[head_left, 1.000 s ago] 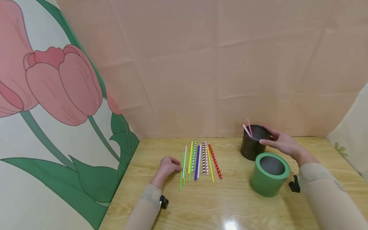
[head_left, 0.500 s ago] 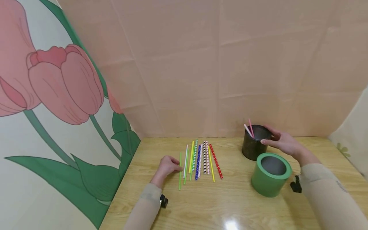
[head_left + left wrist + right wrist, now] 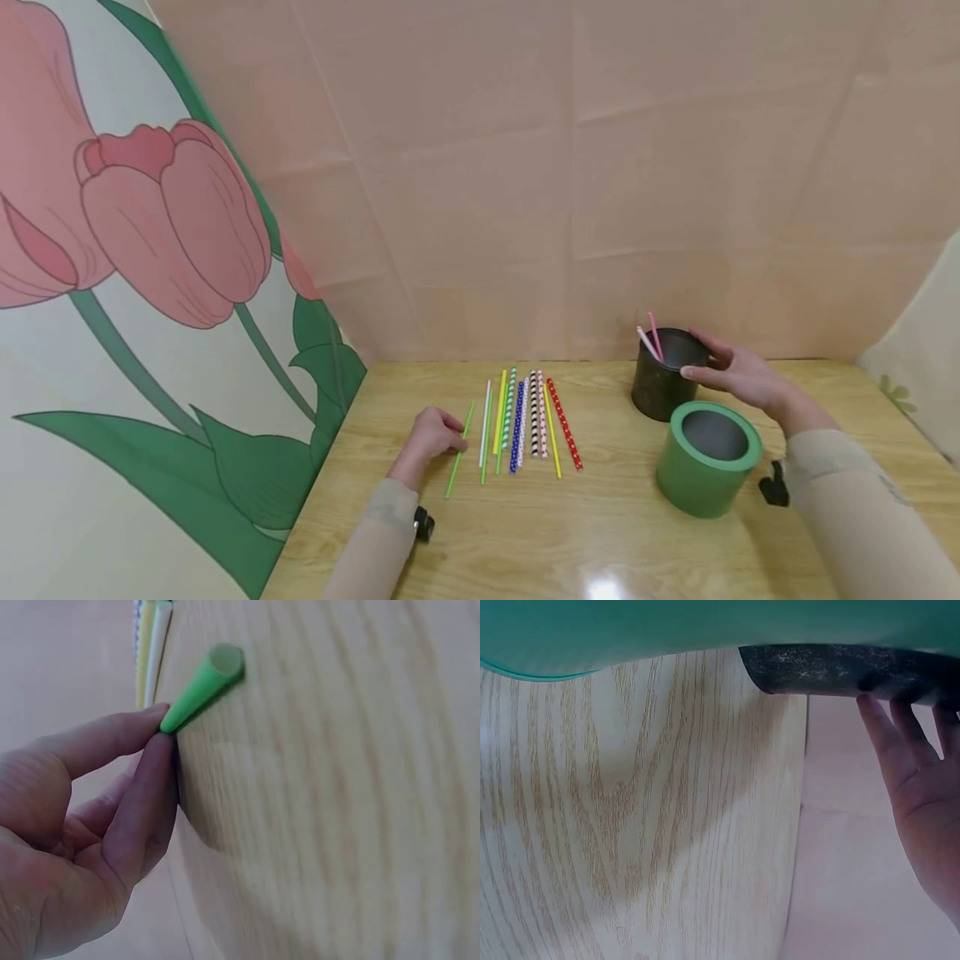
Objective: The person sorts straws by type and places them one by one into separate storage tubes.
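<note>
My left hand [image 3: 433, 437] pinches a plain green straw [image 3: 453, 475] between thumb and fingers at the left of the table. In the left wrist view the straw's open end [image 3: 226, 660] points toward the camera, close over the wood. My right hand [image 3: 738, 377] holds the rim of a black cup [image 3: 651, 393], thumb at the near side and fingers around the far side. Inside that cup lean a pink straw [image 3: 655, 336] and a paler one [image 3: 645, 340]. The right wrist view shows fingertips [image 3: 870, 705] touching the cup's dark wall.
To the right of the left hand lies a row of several straws, among them a red dotted straw [image 3: 564, 425], a blue dotted straw [image 3: 517, 429] and a white straw [image 3: 485, 423]. A green cup [image 3: 693, 479] stands in front of the black one. The table [image 3: 525, 542] meets a paper-covered wall.
The green straw in my left hand has moved left, away from the row, and its near end has swung left so that it now lies slanted. My right hand stays on the black cup.
</note>
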`<move>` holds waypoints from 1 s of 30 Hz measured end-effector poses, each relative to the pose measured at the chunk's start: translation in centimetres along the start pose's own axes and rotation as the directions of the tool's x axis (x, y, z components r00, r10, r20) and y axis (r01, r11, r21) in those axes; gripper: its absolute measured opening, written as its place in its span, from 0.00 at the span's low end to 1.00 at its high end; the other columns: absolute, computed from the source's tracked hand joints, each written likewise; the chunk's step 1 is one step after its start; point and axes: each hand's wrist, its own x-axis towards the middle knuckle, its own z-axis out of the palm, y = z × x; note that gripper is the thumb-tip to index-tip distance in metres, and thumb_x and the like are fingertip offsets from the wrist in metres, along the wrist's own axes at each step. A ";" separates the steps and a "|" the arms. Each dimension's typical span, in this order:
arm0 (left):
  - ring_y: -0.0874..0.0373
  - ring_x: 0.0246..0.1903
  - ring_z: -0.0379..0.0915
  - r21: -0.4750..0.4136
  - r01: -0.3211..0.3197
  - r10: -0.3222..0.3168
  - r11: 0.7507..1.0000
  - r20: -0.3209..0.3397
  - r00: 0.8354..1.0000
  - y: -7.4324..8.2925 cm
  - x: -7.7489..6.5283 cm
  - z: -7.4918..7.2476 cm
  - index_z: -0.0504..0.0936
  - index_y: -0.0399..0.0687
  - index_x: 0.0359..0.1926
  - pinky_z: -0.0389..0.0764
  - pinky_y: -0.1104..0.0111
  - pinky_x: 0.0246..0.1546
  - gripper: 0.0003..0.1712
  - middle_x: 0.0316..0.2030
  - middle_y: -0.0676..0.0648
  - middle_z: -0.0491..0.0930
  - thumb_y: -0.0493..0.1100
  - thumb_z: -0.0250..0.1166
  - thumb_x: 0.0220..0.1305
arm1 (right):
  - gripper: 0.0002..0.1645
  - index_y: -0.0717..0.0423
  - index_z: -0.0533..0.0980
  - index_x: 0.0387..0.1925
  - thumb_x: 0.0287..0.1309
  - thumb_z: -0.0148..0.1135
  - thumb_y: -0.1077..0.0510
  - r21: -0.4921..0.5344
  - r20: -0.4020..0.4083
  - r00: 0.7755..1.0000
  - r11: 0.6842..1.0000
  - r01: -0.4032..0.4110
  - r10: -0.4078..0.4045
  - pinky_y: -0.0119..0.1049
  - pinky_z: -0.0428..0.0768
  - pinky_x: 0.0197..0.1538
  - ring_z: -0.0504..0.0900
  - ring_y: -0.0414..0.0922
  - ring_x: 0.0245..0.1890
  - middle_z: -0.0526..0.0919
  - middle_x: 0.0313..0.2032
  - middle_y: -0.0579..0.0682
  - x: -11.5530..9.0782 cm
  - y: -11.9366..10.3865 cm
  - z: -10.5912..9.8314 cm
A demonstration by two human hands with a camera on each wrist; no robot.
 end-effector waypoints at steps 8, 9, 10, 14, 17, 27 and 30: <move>0.54 0.32 0.85 0.022 0.018 -0.019 1.000 0.044 0.999 -0.4 0.5 -0.2 0.87 0.37 0.39 0.90 0.66 0.35 0.17 0.35 0.43 0.84 0.23 0.80 0.48 | 0.57 0.51 0.45 0.87 0.73 0.67 0.39 0.020 -0.005 1.000 1.000 -0.001 0.002 0.24 0.80 0.49 0.67 0.72 0.72 0.61 0.75 0.78 -0.2 0.3 0.4; 0.54 0.32 0.85 0.022 0.013 -0.014 1.000 0.049 0.999 -0.5 0.5 -0.3 0.87 0.37 0.39 0.90 0.66 0.35 0.17 0.34 0.43 0.85 0.23 0.80 0.48 | 0.58 0.51 0.45 0.87 0.73 0.67 0.39 0.020 -0.005 1.000 1.000 0.000 0.000 0.24 0.80 0.49 0.66 0.72 0.73 0.61 0.75 0.78 -0.2 0.2 0.4; 0.54 0.32 0.84 0.027 0.003 -0.005 1.000 0.054 0.999 -0.6 0.4 -0.4 0.87 0.37 0.39 0.90 0.66 0.35 0.17 0.34 0.43 0.85 0.23 0.80 0.48 | 0.58 0.51 0.45 0.87 0.73 0.67 0.39 0.020 -0.004 1.000 1.000 0.000 0.000 0.24 0.80 0.49 0.66 0.72 0.73 0.61 0.75 0.78 -0.3 0.2 0.5; 0.55 0.31 0.84 0.015 -0.029 0.028 0.999 0.075 0.997 -0.7 0.0 -0.8 0.88 0.34 0.40 0.90 0.66 0.35 0.17 0.34 0.43 0.85 0.24 0.78 0.47 | 0.58 0.52 0.45 0.87 0.73 0.67 0.38 -0.005 -0.011 1.000 1.000 0.005 -0.005 0.29 0.81 0.52 0.66 0.73 0.73 0.62 0.75 0.77 -0.3 0.0 0.6; 0.56 0.31 0.84 -0.012 -0.043 0.044 0.999 0.091 0.995 -0.8 -0.1 -1.2 0.87 0.32 0.42 0.90 0.66 0.36 0.17 0.35 0.43 0.85 0.25 0.78 0.49 | 0.57 0.51 0.46 0.87 0.73 0.66 0.37 -0.035 -0.015 1.000 0.999 0.000 -0.001 0.38 0.82 0.56 0.66 0.73 0.73 0.63 0.74 0.77 -0.2 0.0 0.6; 0.55 0.36 0.86 -0.055 -0.035 0.041 0.998 0.129 0.991 -0.6 -0.1 -1.8 0.87 0.34 0.49 0.90 0.63 0.42 0.19 0.40 0.43 0.86 0.29 0.78 0.55 | 0.56 0.48 0.46 0.87 0.73 0.66 0.37 -0.029 -0.020 1.000 1.000 -0.002 0.002 0.24 0.77 0.50 0.66 0.73 0.73 0.64 0.74 0.76 0.0 -0.2 0.0; 0.54 0.37 0.86 -0.068 -0.044 0.053 0.997 0.130 0.990 -0.5 -0.1 -1.8 0.86 0.33 0.51 0.91 0.62 0.43 0.20 0.42 0.43 0.86 0.29 0.77 0.56 | 0.56 0.47 0.46 0.87 0.73 0.66 0.37 -0.028 -0.021 1.000 1.000 -0.004 0.004 0.24 0.77 0.50 0.65 0.73 0.73 0.63 0.74 0.76 0.0 0.0 0.0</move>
